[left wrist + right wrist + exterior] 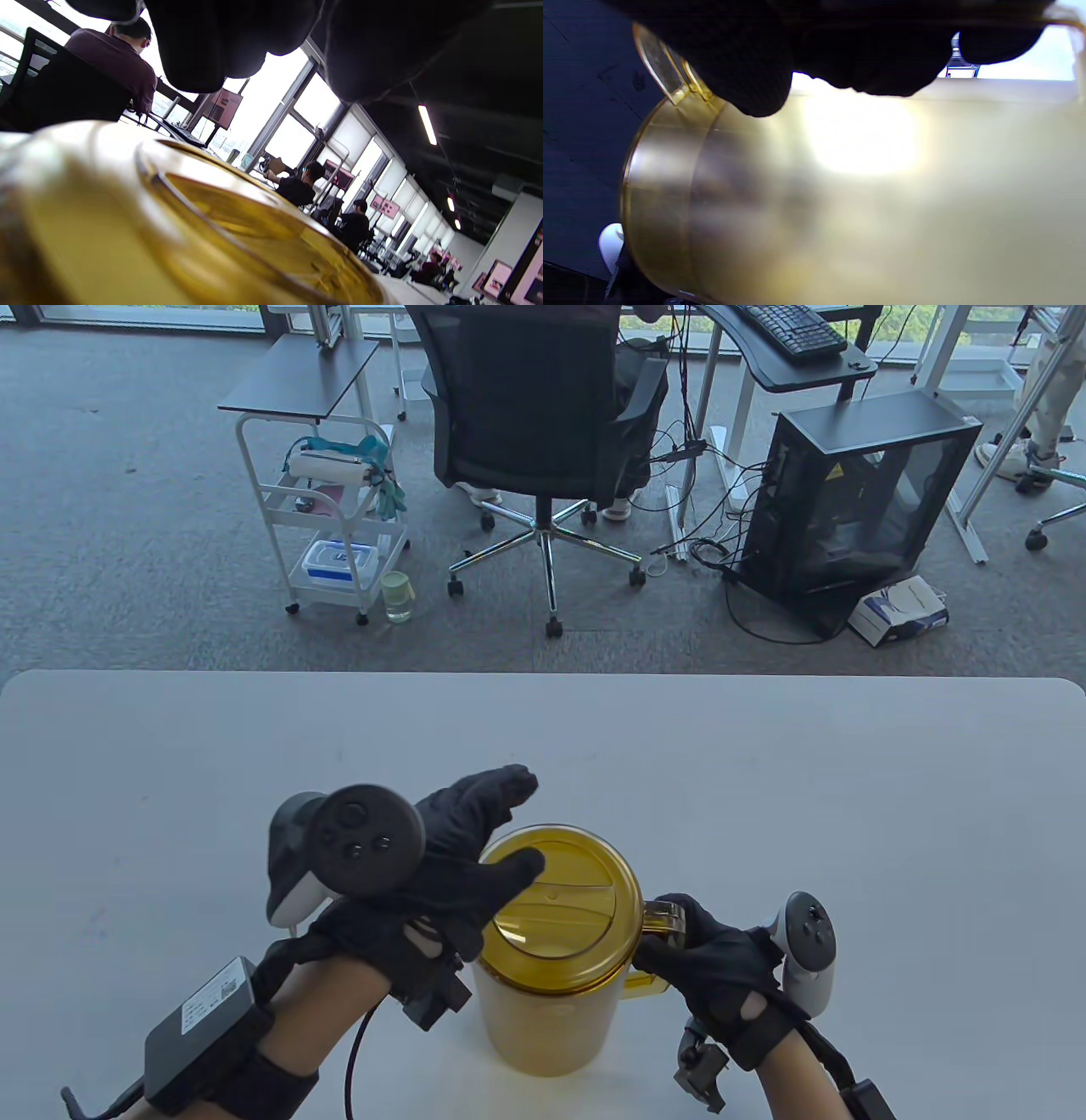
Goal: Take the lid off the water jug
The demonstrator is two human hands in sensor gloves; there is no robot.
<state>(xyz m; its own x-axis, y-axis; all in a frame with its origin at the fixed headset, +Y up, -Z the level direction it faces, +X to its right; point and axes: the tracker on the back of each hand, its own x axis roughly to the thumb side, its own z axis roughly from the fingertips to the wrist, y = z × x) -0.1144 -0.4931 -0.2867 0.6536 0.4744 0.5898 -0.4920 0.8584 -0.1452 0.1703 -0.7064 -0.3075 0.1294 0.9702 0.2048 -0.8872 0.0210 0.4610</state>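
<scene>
An amber see-through water jug [543,1010] stands upright near the table's front edge, with its round amber lid [568,908] seated on top. My left hand [475,848] hovers over the lid's left side, fingers spread and nearly straight, thumb above the rim; whether it touches the lid I cannot tell. My right hand [696,950] grips the jug's handle [666,916] on the right. The left wrist view shows the lid [237,220] close below dark fingertips [203,51]. In the right wrist view the jug wall [797,190] fills the frame under curled fingers [746,63].
The white table [764,780] stretches far and to both sides of the jug. Beyond its far edge stand an office chair [534,415], a white cart [331,526] and a computer case [857,500] on grey carpet.
</scene>
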